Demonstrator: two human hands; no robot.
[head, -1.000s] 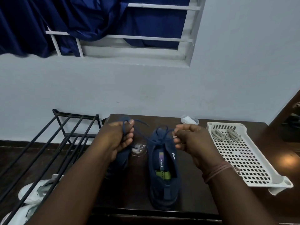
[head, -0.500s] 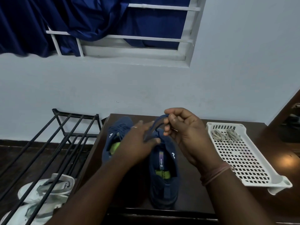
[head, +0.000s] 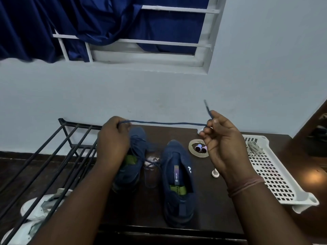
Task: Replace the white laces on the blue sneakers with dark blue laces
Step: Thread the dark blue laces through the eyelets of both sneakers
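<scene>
Item count:
- Blue sneakers: two, the left sneaker (head: pixel 131 160) and the right sneaker (head: pixel 177 184), side by side on the worktop (head: pixel 219 206).
- Dark blue laces: one loose lace (head: pixel 168 123), stretched between two hands, the left hand (head: pixel 113 138) and the right hand (head: pixel 221 140).
- White trays: one tray (head: pixel 276 175), far right.
- Tape rolls: one roll (head: pixel 192 147).
- White shoes: two, near left, the upper shoe (head: pixel 38 206) and the lower shoe (head: pixel 21 234).

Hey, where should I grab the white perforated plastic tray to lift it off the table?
Grip the white perforated plastic tray by its raised near rim beside the corner post, coming from the right side; the rim gives the fingers an edge, and the pale laces lie at the far end.
</scene>
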